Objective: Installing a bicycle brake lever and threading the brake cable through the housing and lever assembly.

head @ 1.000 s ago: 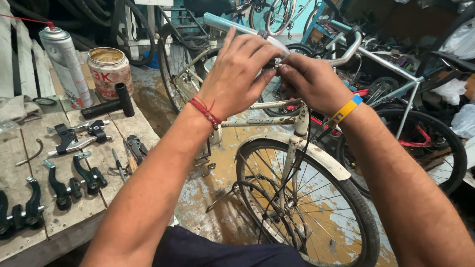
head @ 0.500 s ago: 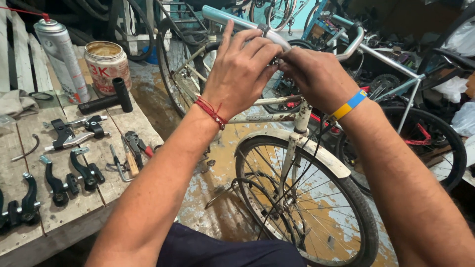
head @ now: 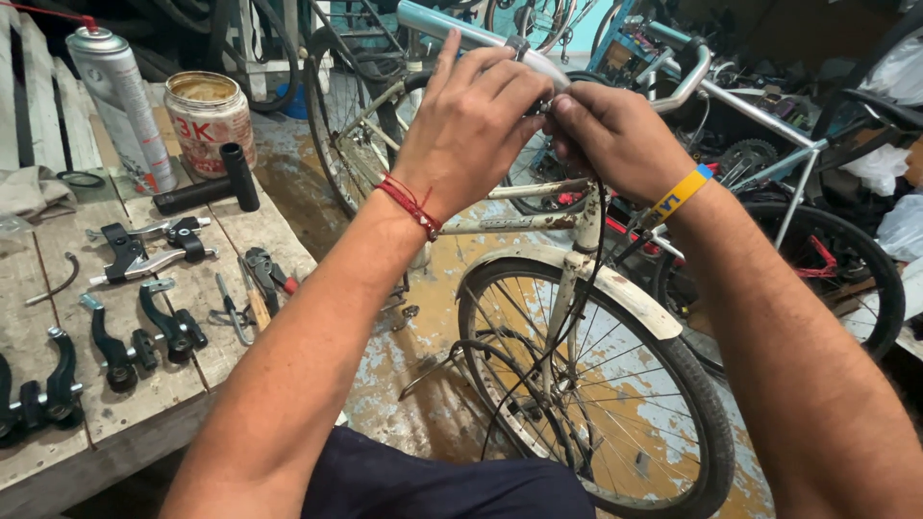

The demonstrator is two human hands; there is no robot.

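Both hands are up at the handlebar (head: 452, 24) of a white bicycle (head: 538, 221). The left hand (head: 476, 120) curls over the bar from above, fingers bent and close together, so it can keep the bar steady. The right hand (head: 615, 135) sits just beside it, touching it, and its fingertips pinch something small at the bar. I cannot tell what that small thing is, because the fingers hide it. A thin black cable (head: 591, 288) hangs down from right under the right hand and loops past the front wheel (head: 596, 384) — so the cable's top end is likely what the fingers grip.

The left wrist has a red string band (head: 411, 204), and the right wrist has a yellow and blue band (head: 681, 192).

To the left is a wooden bench (head: 144, 423) with parts laid out in easy reach. There are black brake levers (head: 144, 250), black brake arms (head: 115, 341), and pliers (head: 264, 279) with red handles. A spray can (head: 120, 106) and a dirty tin (head: 207, 115) stand at the back, upright so they do not spill. A black handlebar stem (head: 212, 187) lies near them.

More bicycles (head: 798, 192) stand behind — close together and well apart from the hands.
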